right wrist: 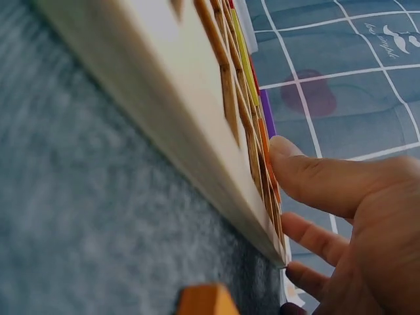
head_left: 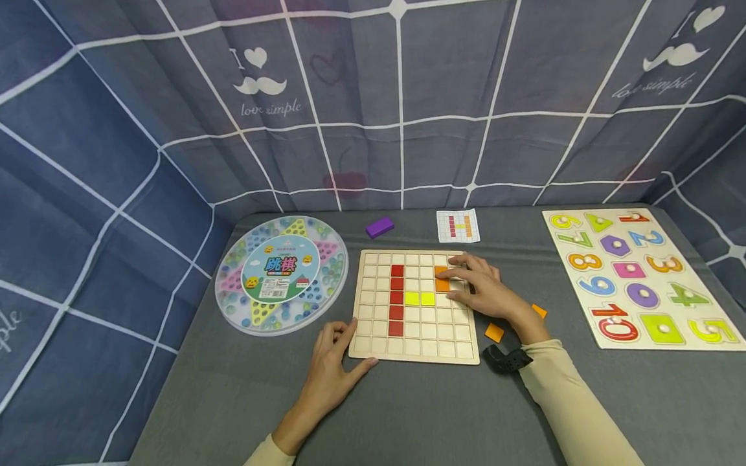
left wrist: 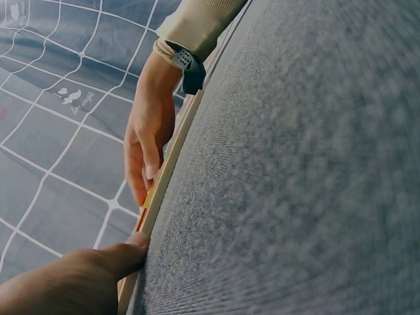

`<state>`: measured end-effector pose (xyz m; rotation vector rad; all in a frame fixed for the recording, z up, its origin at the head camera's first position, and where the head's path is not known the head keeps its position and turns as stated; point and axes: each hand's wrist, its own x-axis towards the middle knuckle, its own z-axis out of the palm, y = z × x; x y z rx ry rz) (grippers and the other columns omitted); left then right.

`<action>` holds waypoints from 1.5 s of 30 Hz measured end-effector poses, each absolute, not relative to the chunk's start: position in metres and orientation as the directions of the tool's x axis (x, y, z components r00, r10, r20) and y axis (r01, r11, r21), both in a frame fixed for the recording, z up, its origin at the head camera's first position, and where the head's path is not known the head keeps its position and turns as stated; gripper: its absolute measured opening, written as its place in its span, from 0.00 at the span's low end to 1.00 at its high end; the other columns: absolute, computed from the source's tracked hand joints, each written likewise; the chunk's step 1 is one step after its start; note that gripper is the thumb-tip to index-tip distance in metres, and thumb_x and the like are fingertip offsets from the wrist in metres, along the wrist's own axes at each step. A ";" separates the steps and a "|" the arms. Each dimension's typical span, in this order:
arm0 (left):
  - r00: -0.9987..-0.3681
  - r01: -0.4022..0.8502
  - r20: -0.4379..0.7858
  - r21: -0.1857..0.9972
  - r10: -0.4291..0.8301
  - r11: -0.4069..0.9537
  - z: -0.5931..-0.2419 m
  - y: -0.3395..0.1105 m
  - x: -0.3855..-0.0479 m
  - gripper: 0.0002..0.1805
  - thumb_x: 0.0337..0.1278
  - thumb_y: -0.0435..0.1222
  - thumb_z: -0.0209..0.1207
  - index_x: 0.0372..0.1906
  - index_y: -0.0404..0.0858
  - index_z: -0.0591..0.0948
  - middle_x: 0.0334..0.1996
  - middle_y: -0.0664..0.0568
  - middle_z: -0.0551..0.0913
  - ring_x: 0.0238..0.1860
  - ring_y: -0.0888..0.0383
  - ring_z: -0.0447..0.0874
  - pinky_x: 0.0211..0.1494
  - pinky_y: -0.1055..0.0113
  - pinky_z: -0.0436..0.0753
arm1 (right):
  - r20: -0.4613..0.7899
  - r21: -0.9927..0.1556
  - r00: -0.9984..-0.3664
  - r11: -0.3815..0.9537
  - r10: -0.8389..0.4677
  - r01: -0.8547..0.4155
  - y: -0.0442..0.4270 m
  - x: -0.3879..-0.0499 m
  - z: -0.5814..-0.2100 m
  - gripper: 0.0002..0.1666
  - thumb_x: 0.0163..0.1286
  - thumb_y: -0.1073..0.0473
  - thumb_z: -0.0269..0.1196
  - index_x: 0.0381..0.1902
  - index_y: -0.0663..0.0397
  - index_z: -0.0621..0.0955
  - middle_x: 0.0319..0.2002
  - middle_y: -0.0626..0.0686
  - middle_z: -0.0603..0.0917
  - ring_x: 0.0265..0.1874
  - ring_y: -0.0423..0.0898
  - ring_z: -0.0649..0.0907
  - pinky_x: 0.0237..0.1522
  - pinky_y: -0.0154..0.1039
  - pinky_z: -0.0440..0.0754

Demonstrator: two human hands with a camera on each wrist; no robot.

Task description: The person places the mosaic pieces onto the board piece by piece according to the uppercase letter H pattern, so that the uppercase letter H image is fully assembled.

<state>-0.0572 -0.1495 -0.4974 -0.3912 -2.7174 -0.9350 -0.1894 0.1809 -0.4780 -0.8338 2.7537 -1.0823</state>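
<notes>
While one dark blue cloth backdrop rises at 12 o'clock, one grey worktop carries everything, read as a clock face centred on the single wooden grid board. One number board lies at 3 o'clock, well apart, bearing ten numbers and five shapes; one round checkers disc lies at 9 o'clock, near the grid.

Two bare hands meet the grid board. At 8 o'clock the left grip is spread, index finger and thumb well parted, the index fingertip touching the left edge and the thumb resting on the near edge. At 2 o'clock the right grip is loosely spread too, thumb and fingers apart, its fingertips at the two orange tiles that show on the grid; how firmly they press, I cannot tell.

One printed card lies at 1 o'clock, one purple block at 11. Five red tiles form one column on the 9 o'clock half; two yellow tiles run from the middle red one towards 3 o'clock. Two loose orange tiles lie on the worktop, one between 3 and 4 o'clock, the other at 3, beside the right wrist.
</notes>
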 end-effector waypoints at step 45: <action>-0.936 0.320 0.310 0.553 0.166 0.769 -0.497 -0.150 -0.057 0.45 0.42 0.49 0.75 0.67 0.36 0.74 0.49 0.47 0.71 0.44 0.58 0.66 0.48 0.57 0.71 | 0.085 -0.669 -0.872 0.621 -0.483 -0.409 0.247 -0.153 -0.485 0.24 0.53 0.53 0.76 0.48 0.40 0.81 0.64 0.59 0.66 0.65 0.64 0.63 0.56 0.67 0.52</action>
